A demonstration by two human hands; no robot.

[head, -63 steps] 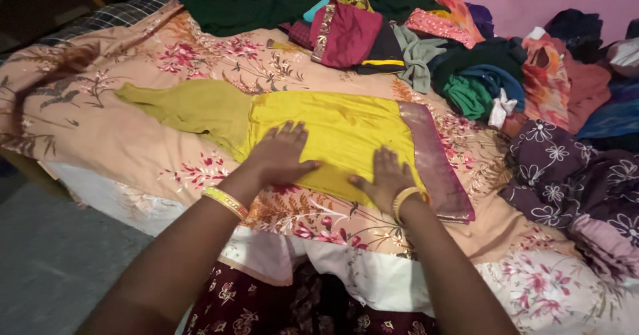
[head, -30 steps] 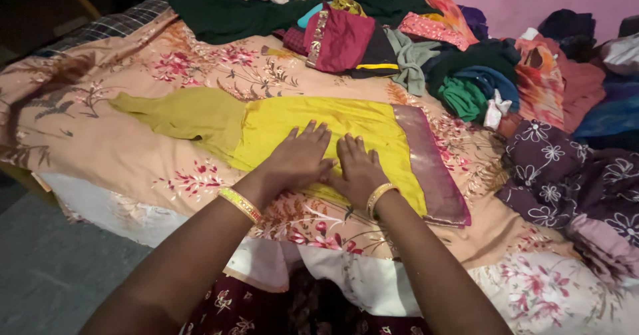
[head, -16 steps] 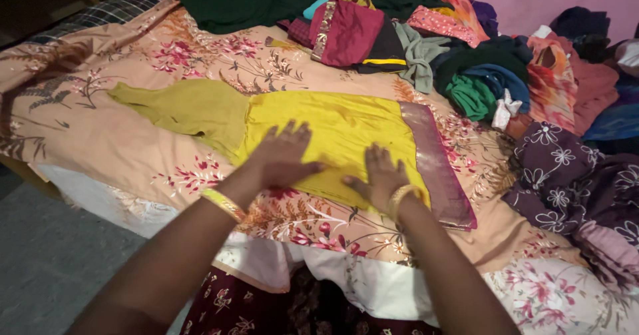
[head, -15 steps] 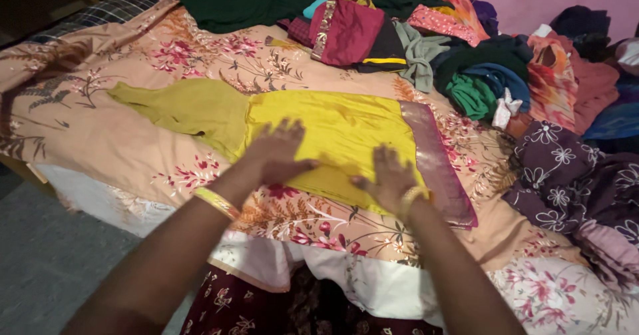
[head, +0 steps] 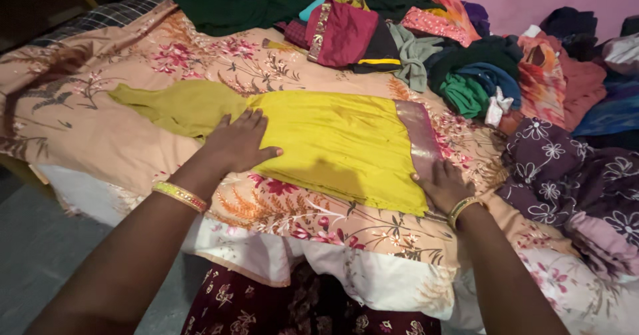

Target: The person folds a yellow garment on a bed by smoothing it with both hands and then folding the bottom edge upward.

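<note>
Yellow folded garment (head: 333, 145) spread flat on floral bedsheet (head: 120, 142), between and beneath both hands. Left hand (head: 238, 142) open, palm down on the olive-green end of the cloth; right hand (head: 442, 185) open, fingers flat at the near corner beside the shiny pink border band (head: 419, 132). Heap of mixed clothes (head: 426, 48) well beyond the fingertips; purple flowered fabric (head: 572, 182) just right of the right wrist. Likely faults: cloth bunching into creases under uneven palm pressure; slippery border sliding out of line; near edge dragging off the bed toward the body.
</note>
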